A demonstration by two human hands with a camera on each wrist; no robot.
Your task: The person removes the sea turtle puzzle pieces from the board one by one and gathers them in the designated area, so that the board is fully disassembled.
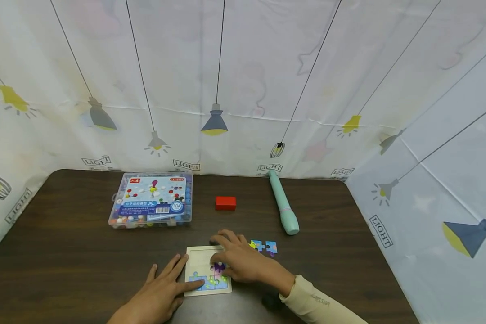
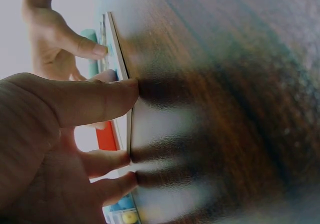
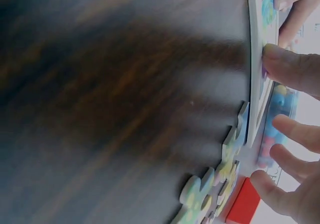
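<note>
Your wooden tray (image 1: 198, 255) sits at bottom centre. Your left hand (image 1: 155, 290) spreads along its left edge, gripping nothing, thumb on puzzle pieces (image 1: 222, 284). Your right hand (image 1: 243, 261) bends over its right edge; whether it pinches anything is unclear. Dark table (image 1: 204, 234) separates tray from red block (image 1: 225, 203).

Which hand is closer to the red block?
Your right hand, over the tray, below the red block in the head view. Your left hand is farther, at the tray's left.
</note>
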